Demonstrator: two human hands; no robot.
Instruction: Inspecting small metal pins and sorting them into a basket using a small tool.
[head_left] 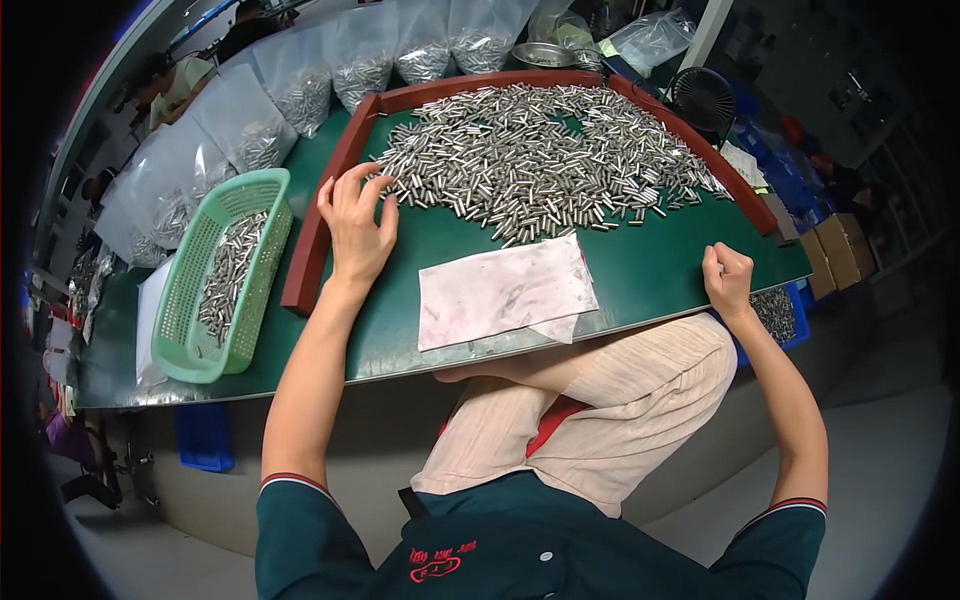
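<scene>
A wide heap of short shiny metal pins (540,150) lies on the green tabletop (660,255). At its left edge my left hand (358,225) hovers over or rests by the wooden rail, fingers bent and thumb held apart, the fingertips next to the outermost pins. I see nothing clearly gripped there. My right hand (730,280) is closed in a fist at the table's right front edge, above a blue bin (797,312) of small metal pieces. Whatever the fist may hold is hidden. A stained whitish cloth (505,292) lies flat between my hands, in front of the heap.
Reddish-brown wooden rails (312,255) frame the heap on three sides. Left of them stands a green plastic basket (180,310) with pins in it. Clear bags of pins (300,90) line the far left edge. A black fan (702,100) and cardboard boxes (840,250) are at the right.
</scene>
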